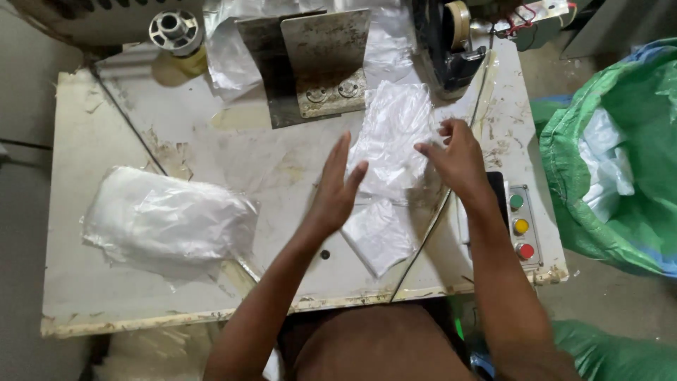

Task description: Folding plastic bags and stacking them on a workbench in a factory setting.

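A stack of clear plastic bags (390, 137) lies on the worn white worktable (92, 141), just in front of a metal plate fixture (324, 63). My left hand (337, 190) is flat and open, its fingers stretched out along the stack's left edge. My right hand (458, 159) rests with spread fingers at the stack's right edge, fingertips touching the plastic. A smaller folded plastic bag (377, 236) lies below the stack, between my forearms.
A loose pile of plastic bags (166, 222) sits at the table's left. A control box with green, yellow and red buttons (520, 226) is at the right edge. A green sack (620, 162) holding plastic stands right of the table. A tape roll (458, 21) and spool (173, 32) are at the back.
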